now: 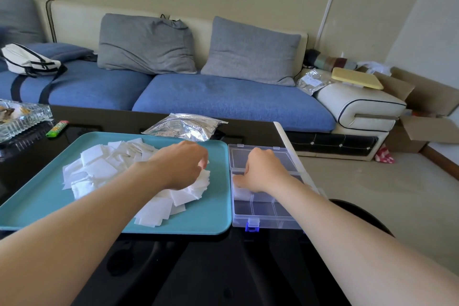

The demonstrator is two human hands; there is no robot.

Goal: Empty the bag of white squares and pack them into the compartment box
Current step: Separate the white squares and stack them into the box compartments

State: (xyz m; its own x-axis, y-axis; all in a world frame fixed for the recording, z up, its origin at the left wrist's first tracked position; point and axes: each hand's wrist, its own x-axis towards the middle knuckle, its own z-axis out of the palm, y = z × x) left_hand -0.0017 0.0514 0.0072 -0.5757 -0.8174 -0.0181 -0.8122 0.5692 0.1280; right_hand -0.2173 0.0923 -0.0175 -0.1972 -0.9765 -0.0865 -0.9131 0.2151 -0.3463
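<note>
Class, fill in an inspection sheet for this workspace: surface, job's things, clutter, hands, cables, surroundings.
Surface: dark glossy table, teal tray on it.
Job's things: white squares heaped on the tray; open compartment box right of the tray, some squares in a left compartment; foil bag behind the tray.
Clutter: glass dish, green lighter, far left.
Hands: left hand grips squares at the heap; right hand inside the box, grip unclear.
Cables: nothing seen.
Surroundings: blue sofa with grey cushions; cardboard box at right.

Head camera looks forward and down, close over the table (82, 129).
</note>
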